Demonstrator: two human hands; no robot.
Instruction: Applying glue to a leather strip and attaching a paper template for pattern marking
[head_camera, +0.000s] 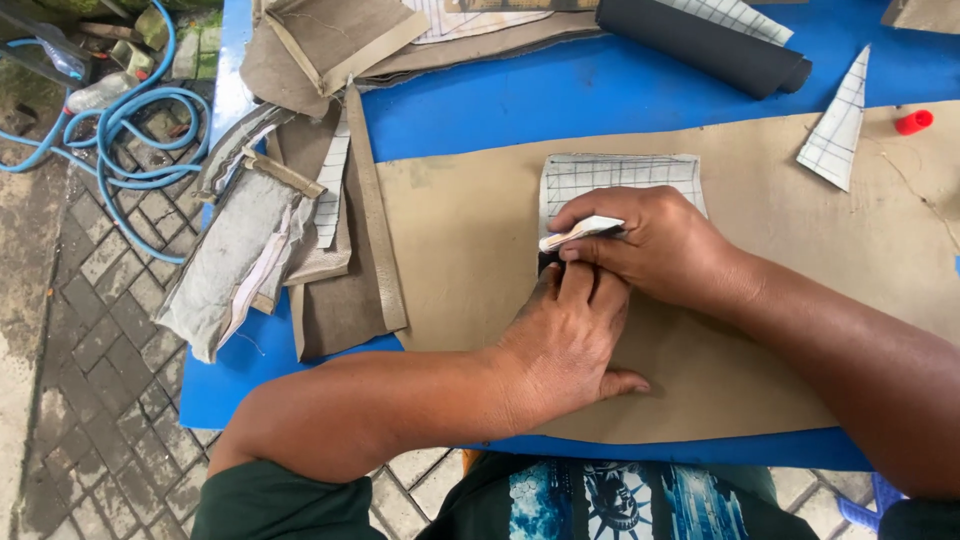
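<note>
Gridded pattern piece (620, 178) under both hands (right hand (655, 245) gripping).

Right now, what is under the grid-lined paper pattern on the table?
The grid-lined paper pattern lies flat on the tan leather sheet, which rests on the blue table. Its lower part is covered by the right hand and left hand, so nothing shows there.

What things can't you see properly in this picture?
All in the head view:
- The lower part of the gridded pattern piece: covered by the right hand.
- The small white tool: mostly inside the right hand's grip, so its kind is unclear.
- The spot under the left hand: its fingers cover the tan sheet there.
- The black roll: cut off by the top edge.
</note>
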